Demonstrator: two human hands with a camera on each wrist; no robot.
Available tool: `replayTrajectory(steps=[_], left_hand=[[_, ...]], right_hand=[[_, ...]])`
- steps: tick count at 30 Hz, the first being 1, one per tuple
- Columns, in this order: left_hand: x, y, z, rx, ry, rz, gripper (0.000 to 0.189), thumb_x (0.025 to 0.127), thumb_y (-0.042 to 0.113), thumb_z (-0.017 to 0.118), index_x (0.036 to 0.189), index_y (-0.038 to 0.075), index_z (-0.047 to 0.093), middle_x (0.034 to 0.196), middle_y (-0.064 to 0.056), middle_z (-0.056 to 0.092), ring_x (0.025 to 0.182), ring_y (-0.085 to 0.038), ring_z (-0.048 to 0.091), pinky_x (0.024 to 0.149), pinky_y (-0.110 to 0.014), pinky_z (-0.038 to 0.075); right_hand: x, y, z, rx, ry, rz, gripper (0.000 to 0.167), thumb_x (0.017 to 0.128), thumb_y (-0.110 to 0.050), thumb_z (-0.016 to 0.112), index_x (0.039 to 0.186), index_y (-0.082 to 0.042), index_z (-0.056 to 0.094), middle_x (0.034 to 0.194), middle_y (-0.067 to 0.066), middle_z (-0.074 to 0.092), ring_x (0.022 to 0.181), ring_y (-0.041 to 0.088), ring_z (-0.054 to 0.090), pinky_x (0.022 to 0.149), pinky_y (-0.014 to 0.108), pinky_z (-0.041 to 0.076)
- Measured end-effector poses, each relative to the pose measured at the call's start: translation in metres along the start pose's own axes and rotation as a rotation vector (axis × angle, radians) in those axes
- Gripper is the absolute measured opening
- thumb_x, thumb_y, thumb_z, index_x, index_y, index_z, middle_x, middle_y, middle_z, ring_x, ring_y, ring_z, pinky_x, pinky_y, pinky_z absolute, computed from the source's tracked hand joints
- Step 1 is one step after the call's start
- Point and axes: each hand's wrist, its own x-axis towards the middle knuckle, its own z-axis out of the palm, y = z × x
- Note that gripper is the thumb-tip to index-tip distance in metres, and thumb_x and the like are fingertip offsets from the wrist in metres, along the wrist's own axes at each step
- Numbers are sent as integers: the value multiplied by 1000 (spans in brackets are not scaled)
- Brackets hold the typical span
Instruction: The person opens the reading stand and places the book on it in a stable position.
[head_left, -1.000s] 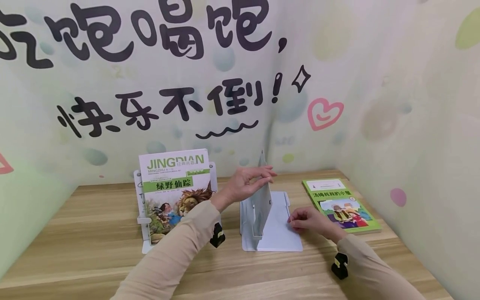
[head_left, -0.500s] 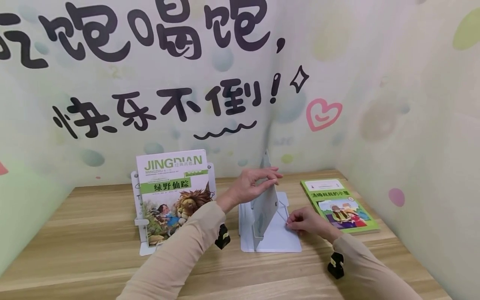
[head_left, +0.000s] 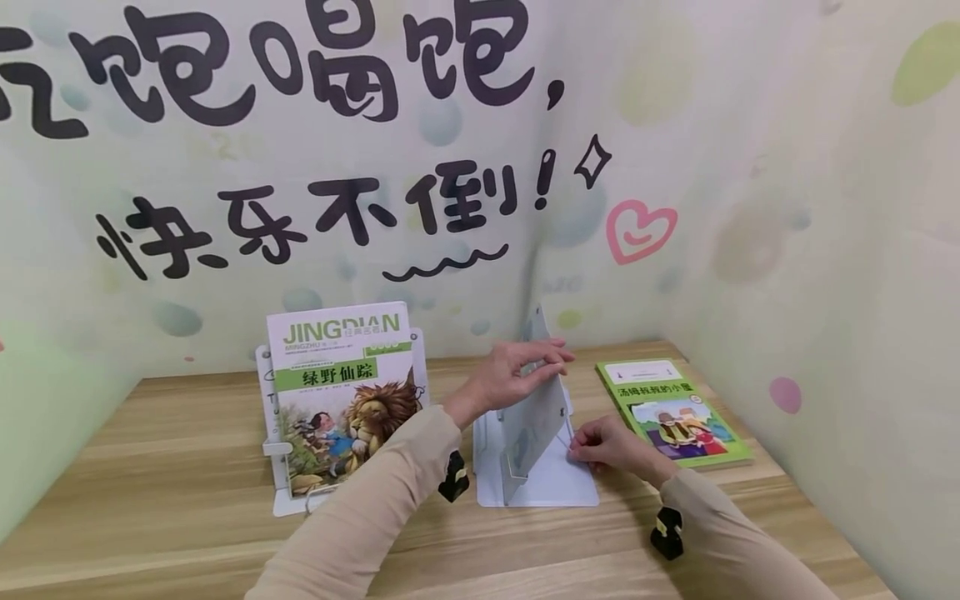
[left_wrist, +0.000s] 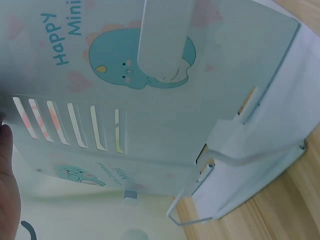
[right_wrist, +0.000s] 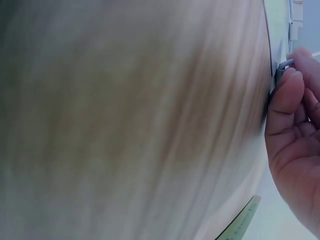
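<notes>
A pale, half-unfolded book stand (head_left: 531,433) rests on the table in front of me, its panel tilted up from the white base plate (head_left: 558,487). My left hand (head_left: 506,375) grips the panel's upper edge between thumb and fingers. In the left wrist view the panel's face (left_wrist: 165,125) shows a blue cartoon dinosaur, a row of slots and wire clips (left_wrist: 235,159) at its bottom. Over the base's right side, my right hand (head_left: 611,446) pinches a thin wire bar (head_left: 567,440) of the stand; the right wrist view shows the bar (right_wrist: 285,64) between thumb and finger.
On the left, a second book stand (head_left: 264,383) holds a book (head_left: 348,375) with a lion on its cover. A green-bordered book (head_left: 678,417) lies flat on the right, just beyond my right hand. A printed curtain (head_left: 450,292) hangs behind the wooden table (head_left: 187,467).
My left hand has moved right with the panel's upper edge, so the panel leans further over the base. The right hand keeps its pinch on the wire bar in nearly the same place.
</notes>
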Motion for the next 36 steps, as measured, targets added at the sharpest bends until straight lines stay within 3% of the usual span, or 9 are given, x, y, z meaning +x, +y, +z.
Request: replayTrajectory(steps=[14, 26, 36], left_hand=[[6, -2, 10, 21, 12, 20, 10, 92, 8, 59, 93, 5, 69, 111, -9, 69, 123, -20, 53, 100, -21, 41], [8, -1, 18, 10, -3, -16, 10, 92, 11, 60, 95, 8, 69, 111, -7, 69, 124, -18, 52, 102, -22, 39], [11, -1, 22, 6, -11, -5, 9, 92, 10, 59, 93, 9, 68, 112, -6, 69, 124, -18, 51, 102, -22, 40]], right_hand=[[0, -5, 3, -29, 11, 5, 12, 86, -11, 67, 84, 1, 65, 69, -2, 58, 57, 7, 49, 49, 18, 42], [0, -2, 5, -33, 13, 2, 11, 87, -10, 66, 84, 1, 64, 70, -3, 59, 58, 6, 49, 50, 17, 41], [-2, -5, 3, -41, 16, 52, 11, 88, -12, 65, 88, -1, 65, 74, -1, 61, 62, 9, 51, 52, 18, 42]])
